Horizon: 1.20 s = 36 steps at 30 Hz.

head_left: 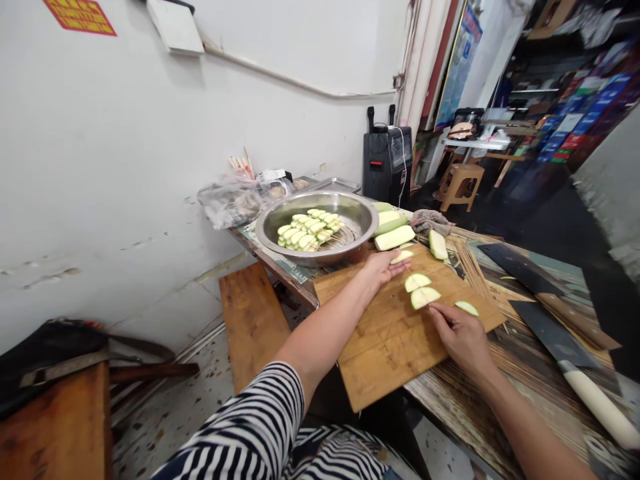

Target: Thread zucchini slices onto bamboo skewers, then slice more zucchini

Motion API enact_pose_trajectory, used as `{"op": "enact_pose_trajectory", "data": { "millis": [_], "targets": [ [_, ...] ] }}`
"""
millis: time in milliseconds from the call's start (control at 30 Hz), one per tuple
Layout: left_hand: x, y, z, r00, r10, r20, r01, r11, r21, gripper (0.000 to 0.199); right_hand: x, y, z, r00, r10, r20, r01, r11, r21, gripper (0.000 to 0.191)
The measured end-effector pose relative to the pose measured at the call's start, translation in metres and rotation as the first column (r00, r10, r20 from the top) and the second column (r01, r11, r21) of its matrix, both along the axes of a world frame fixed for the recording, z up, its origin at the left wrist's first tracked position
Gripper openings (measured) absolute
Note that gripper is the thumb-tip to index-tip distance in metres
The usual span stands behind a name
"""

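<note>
My left hand (383, 268) is closed on a pale green squash slice (401, 257) above the far part of a wooden cutting board (380, 360). Pinched in my right hand (461, 335) is a thin skewer, mostly hidden by the fingers, with two half-round squash slices (425, 297) threaded on it. These slices are over the board, between my two hands. One loose squash slice (467, 308) lies near the board's right edge, just beyond my right hand. Behind the board, a steel bowl (369, 225) contains a pile of skewered squash slices (310, 230).
Peeled squash pieces (395, 238) and a grey rag (430, 220) are behind the board. Bare skewers (473, 267) lie to its right, beside two cleavers (597, 403). Plastic bags (233, 202) sit left of the bowl; a black speaker (385, 163) stands beyond.
</note>
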State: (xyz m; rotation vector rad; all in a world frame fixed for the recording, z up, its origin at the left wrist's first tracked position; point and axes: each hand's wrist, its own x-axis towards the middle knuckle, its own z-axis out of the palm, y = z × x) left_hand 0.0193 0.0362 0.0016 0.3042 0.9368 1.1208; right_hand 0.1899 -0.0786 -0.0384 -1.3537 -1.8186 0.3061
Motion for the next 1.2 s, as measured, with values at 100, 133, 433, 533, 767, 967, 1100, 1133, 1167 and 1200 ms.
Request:
{"op": "enact_pose_trajectory", "data": {
  "millis": [100, 133, 433, 533, 767, 967, 1100, 1133, 1167, 1200],
  "targets": [
    [0.0013, 0.0003, -0.0003, 1.0, -0.008, 0.002, 0.008, 1.0, -0.005, 0.013, 0.0008, 0.0002, 0.0009, 1.0, -0.006, 0.005, 0.006, 1.0, -0.002, 0.027],
    [0.0019, 0.0003, -0.0005, 1.0, -0.009, 0.003, 0.009, 1.0, -0.007, 0.012, 0.001, 0.0001, 0.001, 1.0, -0.008, 0.006, 0.008, 1.0, -0.003, 0.027],
    [0.0052, -0.0004, -0.0003, 0.999, -0.015, 0.03, 0.016, 1.0, -0.006, 0.01, -0.0005, 0.0008, 0.0023, 0.999, -0.024, -0.037, 0.024, 1.0, -0.018, 0.027],
    [0.0052, -0.0017, 0.0004, 0.999, -0.022, 0.048, 0.023, 1.0, -0.015, 0.009, -0.0008, 0.0009, 0.0035, 0.999, -0.026, -0.038, 0.026, 0.999, -0.019, 0.027],
    [0.0053, -0.0031, 0.0, 0.995, -0.057, 0.078, 0.059, 0.998, -0.029, 0.007, 0.0001, 0.0002, 0.0031, 0.999, -0.041, -0.013, 0.04, 0.999, -0.023, 0.028],
    [0.0066, -0.0021, -0.0031, 0.993, -0.073, 0.089, 0.076, 0.997, -0.03, 0.007, -0.0013, -0.0001, 0.0037, 0.998, -0.05, -0.024, 0.05, 0.999, -0.014, 0.029],
    [0.0079, -0.0023, -0.0039, 0.993, -0.087, 0.081, 0.089, 0.996, -0.027, 0.008, -0.0009, -0.0003, 0.0027, 0.998, -0.057, -0.03, 0.057, 0.998, -0.024, 0.03],
    [0.0082, -0.0022, -0.0041, 0.993, -0.085, 0.081, 0.087, 0.996, -0.029, 0.008, -0.0008, -0.0004, 0.0025, 0.998, -0.058, -0.033, 0.057, 0.998, -0.026, 0.03],
    [0.0085, -0.0021, -0.0043, 0.993, -0.082, 0.082, 0.084, 0.996, -0.03, 0.008, -0.0008, -0.0005, 0.0023, 0.998, -0.057, -0.035, 0.056, 0.998, -0.025, 0.029],
    [0.0087, -0.002, -0.0045, 0.993, -0.08, 0.084, 0.083, 0.996, -0.031, 0.007, -0.001, -0.0006, 0.0022, 0.998, -0.057, -0.039, 0.056, 0.998, -0.022, 0.029]
  ]
}}
